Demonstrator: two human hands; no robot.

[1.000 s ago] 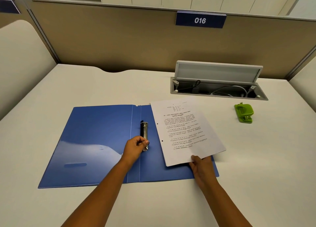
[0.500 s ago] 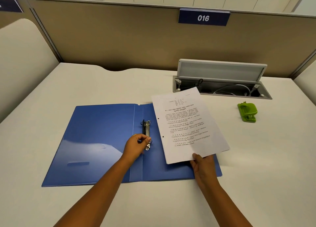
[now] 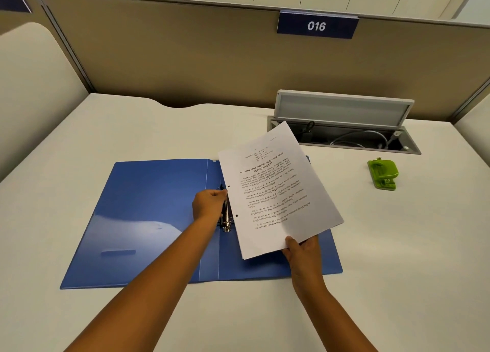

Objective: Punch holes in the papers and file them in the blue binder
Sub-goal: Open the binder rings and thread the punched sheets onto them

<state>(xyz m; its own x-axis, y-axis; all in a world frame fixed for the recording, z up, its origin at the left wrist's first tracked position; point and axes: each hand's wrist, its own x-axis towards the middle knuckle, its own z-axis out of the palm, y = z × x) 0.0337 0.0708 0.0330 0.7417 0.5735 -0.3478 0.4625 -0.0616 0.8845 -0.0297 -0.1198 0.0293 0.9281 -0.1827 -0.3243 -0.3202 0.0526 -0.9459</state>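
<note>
Two bare forearms reach in from the near edge of the white desk (image 3: 397, 245). The right hand (image 3: 302, 250) pinches the near corner of the papers (image 3: 275, 192) — thumb on top, the other fingers hidden underneath — and holds them tilted above the right half of the binder (image 3: 148, 219), their far end raised off it. The printed side faces up, and two punched holes show along the left edge of the sheets. The blue binder lies open and flat on the desk, its left cover bare, its spine running near to far down the middle. The left hand (image 3: 209, 204) rests on the metal ring clip (image 3: 226, 220) just right of the spine, fingers curled over the far part of it; whether they actually grip the clip or only press on it cannot be told. The papers' punched edge sits just beside that hand, right over the clip. Farther right, well apart from the binder, a green hole punch (image 3: 383, 174) sits on the desk. Beyond it a cable box (image 3: 344, 136) stands open in the desk — lid up, wires inside. A tan partition behind carries a blue sign (image 3: 316, 25) reading 016
</note>
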